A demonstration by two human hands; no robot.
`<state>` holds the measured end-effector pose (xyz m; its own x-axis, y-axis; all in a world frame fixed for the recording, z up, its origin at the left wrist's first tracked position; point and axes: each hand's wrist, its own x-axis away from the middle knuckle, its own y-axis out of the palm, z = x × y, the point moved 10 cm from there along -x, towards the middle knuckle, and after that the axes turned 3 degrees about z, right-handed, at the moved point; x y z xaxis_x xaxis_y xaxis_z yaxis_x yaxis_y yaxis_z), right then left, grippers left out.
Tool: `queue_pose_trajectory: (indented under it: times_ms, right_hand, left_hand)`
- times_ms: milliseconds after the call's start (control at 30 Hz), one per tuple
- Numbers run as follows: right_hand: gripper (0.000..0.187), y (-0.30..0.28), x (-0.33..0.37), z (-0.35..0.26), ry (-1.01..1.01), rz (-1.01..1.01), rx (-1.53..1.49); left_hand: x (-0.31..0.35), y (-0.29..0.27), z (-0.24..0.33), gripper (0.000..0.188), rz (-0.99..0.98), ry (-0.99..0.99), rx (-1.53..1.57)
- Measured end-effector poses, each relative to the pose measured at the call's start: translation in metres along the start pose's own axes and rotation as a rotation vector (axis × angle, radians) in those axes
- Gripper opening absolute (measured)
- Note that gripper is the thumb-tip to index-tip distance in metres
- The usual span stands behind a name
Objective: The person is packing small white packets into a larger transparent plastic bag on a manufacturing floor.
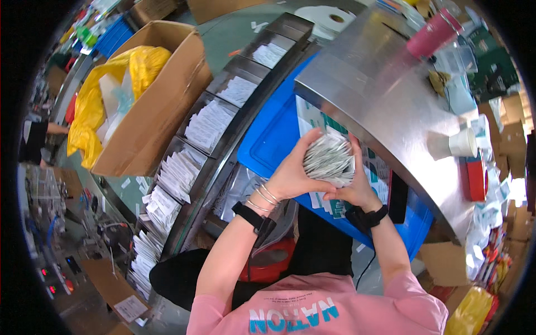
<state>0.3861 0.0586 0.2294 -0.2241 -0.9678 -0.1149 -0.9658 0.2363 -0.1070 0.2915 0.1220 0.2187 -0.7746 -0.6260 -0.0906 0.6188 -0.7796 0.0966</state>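
Observation:
A thick stack of small flat white packets [329,159] is held between my two hands, its many edges facing up. My left hand [293,173] wraps round the stack's left side, thumb along its near edge. Around the right side curls my right hand [360,187], its fingers partly hidden behind the packets. Beneath them lie white and green printed sheets or pouches [336,207], whose kind I cannot tell. These rest on a blue plastic tray [273,137].
To the left runs a metal trough [218,89] split into compartments of white packets [209,125]. Beyond it stands a cardboard box [159,111] with a yellow bag [148,64]. A steel table [385,92] at right bears a pink tumbler [432,34] and a paper cup [462,142].

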Motion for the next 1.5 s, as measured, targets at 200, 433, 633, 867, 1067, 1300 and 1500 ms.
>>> queue_pose_trajectory:
  times_ms: [200,433,633,867,1067,1300,1500]
  right_hand:
    - [0.132,-0.004,0.011,0.009,0.003,-0.076,-0.061]
    - [0.129,0.0,0.01,0.014,0.02,-0.026,-0.063]
    - [0.117,0.003,0.006,0.004,-0.013,-0.033,-0.02]
    - [0.116,-0.005,0.008,0.005,-0.034,-0.017,0.082]
    - [0.128,0.0,0.015,0.001,-0.061,-0.11,0.138]
    - [0.113,0.009,0.006,0.008,0.029,-0.085,-0.071]
    - [0.096,0.016,0.003,-0.003,-0.09,-0.035,0.031]
  left_hand:
    - [-0.002,0.009,0.003,0.12,0.029,0.041,0.02]
    - [0.0,0.017,-0.002,0.06,0.195,0.087,0.159]
    - [0.004,-0.004,-0.002,0.026,0.492,0.114,-0.001]
    - [-0.001,0.011,0.0,0.058,0.4,-0.008,0.354]
    - [-0.003,0.014,0.004,0.083,0.3,-0.02,0.034]
    - [0.002,0.005,-0.013,0.045,0.406,0.036,0.191]
    - [0.017,-0.019,-0.032,0.068,0.738,-0.054,0.426]
